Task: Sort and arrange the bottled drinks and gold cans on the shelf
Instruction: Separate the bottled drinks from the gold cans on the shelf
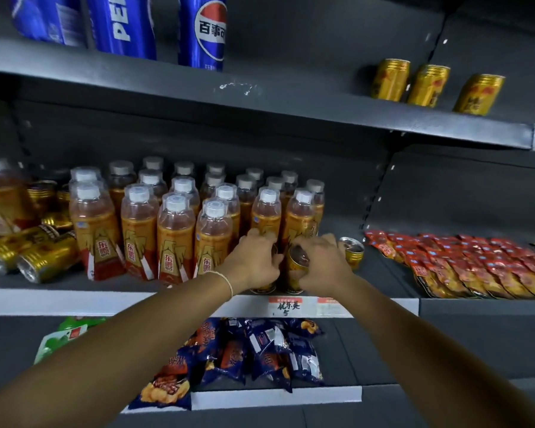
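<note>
At the left end of the middle shelf (74, 299), near its front edge, the fallen gold cans (34, 257) lie on their sides with their ends facing outward. A few more stand upright behind them. Just to their right, the bottled drinks (175, 230) stand in tight rows from the front edge back toward the rear wall, white caps up.

At the right end of that block, by the front edge, the left hand (254, 261) has its fingers curled round the first can (261, 290). That can is mostly hidden and only its base shows. The right hand (322, 262) grips the second can (295, 270) from above and the side, upright and close beside the first. The third can (352, 253) stands upright just right of that hand.

Further right, red snack packets (476, 267) lie in rows on the adjoining shelf section.

On the upper shelf (260, 103), blue cans (201, 32) stand at the left and three gold cans (426, 84) at the right. On the lower shelf lie a green packet (62, 338) and dark-blue snack bags (244, 356).
</note>
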### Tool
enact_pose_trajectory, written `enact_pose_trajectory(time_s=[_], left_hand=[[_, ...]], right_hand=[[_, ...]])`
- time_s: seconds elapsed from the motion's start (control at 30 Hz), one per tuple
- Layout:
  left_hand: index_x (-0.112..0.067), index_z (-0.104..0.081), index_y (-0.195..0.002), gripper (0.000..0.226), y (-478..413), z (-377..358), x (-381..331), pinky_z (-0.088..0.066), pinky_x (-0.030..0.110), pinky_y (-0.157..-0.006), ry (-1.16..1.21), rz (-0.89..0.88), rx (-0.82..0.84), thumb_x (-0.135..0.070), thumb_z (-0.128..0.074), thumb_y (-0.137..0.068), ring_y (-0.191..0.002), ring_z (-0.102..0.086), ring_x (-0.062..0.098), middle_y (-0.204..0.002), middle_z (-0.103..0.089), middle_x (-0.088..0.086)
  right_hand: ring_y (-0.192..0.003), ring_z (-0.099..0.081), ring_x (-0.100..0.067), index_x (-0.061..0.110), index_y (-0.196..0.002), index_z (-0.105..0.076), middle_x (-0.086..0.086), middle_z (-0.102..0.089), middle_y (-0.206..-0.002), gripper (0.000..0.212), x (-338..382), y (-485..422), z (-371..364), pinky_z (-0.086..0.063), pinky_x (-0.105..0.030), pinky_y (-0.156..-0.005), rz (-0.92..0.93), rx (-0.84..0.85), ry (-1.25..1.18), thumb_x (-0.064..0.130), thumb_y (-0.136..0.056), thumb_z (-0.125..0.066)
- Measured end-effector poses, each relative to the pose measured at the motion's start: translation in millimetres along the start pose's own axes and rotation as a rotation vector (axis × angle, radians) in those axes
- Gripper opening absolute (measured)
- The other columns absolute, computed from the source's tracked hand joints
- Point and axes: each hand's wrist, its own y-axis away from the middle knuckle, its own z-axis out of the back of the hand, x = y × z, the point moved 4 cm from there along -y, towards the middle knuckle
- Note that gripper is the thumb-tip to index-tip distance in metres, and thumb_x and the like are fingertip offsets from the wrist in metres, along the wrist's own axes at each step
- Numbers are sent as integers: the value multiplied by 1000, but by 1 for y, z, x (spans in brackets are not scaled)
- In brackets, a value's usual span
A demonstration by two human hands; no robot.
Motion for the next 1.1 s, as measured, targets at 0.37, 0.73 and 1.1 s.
enact_pose_trajectory(time_s=[0.37,0.73,1.1], left_hand=[[-17,-48,-125,39,-10,-10,-7,-52,41,-90,-72,74,-10,-40,-56,-94,-98,-55,28,-122,-38,11],[-15,-58,-81,15,-23,50,-43,-52,34,-63,-299,26,-144,-21,-50,-91,-76,-58,21,-91,-62,8],[-18,-35,-140,60,-75,64,-31,-46,41,-88,-311,108,-44,-27,-59,-86,-121,-47,40,-136,-38,17]], right_hand=[[-116,-37,-28,28,-120,-56,-6,-58,-117,50,-6,-20,-3,-33,-42,-96,-22,85,108,58,-80,-59],[-86,-62,-21,23,-79,-66,1,-67,-82,41,-24,-44,18,-52,-33,-76,-69,201,-267,61,-88,-53],[-117,-56,-33,13,-133,-42,-14,-56,-128,71,-19,-92,48,-52,-40,-92,-131,-58,-403,43,-78,-75]])
